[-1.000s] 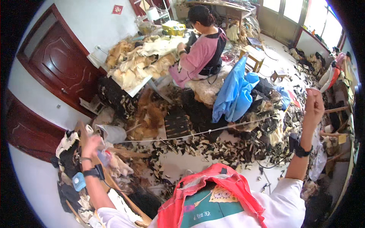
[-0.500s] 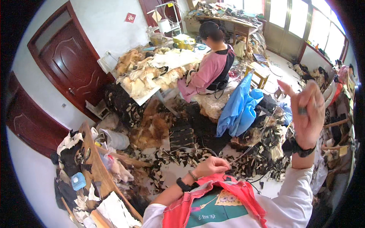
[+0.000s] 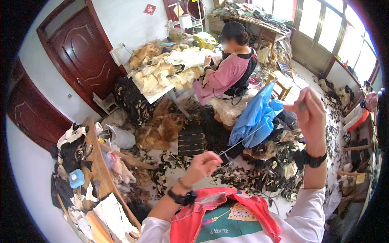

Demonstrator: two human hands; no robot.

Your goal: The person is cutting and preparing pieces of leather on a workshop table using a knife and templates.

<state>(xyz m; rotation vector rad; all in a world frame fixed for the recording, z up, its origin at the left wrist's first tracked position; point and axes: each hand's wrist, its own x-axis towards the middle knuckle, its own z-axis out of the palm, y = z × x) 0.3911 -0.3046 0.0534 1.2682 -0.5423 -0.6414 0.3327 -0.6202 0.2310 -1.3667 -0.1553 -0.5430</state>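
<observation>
A thin pale thread (image 3: 253, 133) stretches slantwise between my two hands, crossing in front of a blue cloth. My left hand (image 3: 201, 167), in front of my chest, has its fingertips pinched together at the thread's lower end. Higher up on the right, my right hand (image 3: 310, 115) is raised with fingers bent and pressed together. The thread runs up toward it, though its end there is too fine to make out. A grey band circles one finger of that hand. Both wrists wear black bands. I wear a red apron (image 3: 184, 218) with a green front.
A co-worker in pink (image 3: 233, 73) sits at a table heaped with pale fur pelts (image 3: 170, 73). The blue cloth (image 3: 251, 125) lies over a fur pile ahead. Dark scraps (image 3: 243, 174) litter the floor. A wooden board (image 3: 101, 174) with scraps stands left; a yellow stool (image 3: 279, 83) stands beyond.
My left hand has risen and moved slightly left, and my right hand has come lower and left. The thread now shows between them. The co-worker's hand has lifted, and my view has shifted slightly.
</observation>
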